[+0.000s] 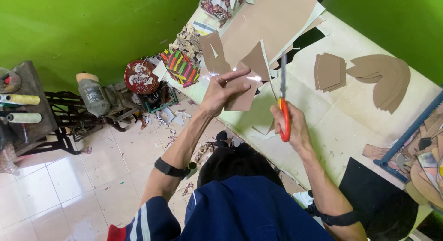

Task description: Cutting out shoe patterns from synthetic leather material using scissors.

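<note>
Step in hand, judged from the view: trimming a brown sheet piece w/ scissors.

L hand (220, 91): fingers pinch the brown cut piece (242, 91), held up above the table's near-left edge, index laid flat across its top. R hand (291, 125): fingers curled shut round the orange-red scissors (283, 100) handle; blades point up/far, just right of the piece; whether the blades are parted cannot be told.

To do it well: keep the piece taut btwn thumb and fingers, feed it into the blades rather than chasing w/ the scissors, support close to the cut line so the thin sheet does not flex.

Materials: piece is thin, matte, tan-brown, card- or leather-like, w/ straight edges and a pointed corner. Pale work table (323, 111), scuffed, w/ offcuts. Far right: stack of curved brown shapes (385, 79), fan-like; beside it a squarer brown stack (329, 71). Far: large tan sheet (272, 19). Left, on the tiled floor: round red tin (140, 77), striped multicolour bundle (181, 66)
</note>
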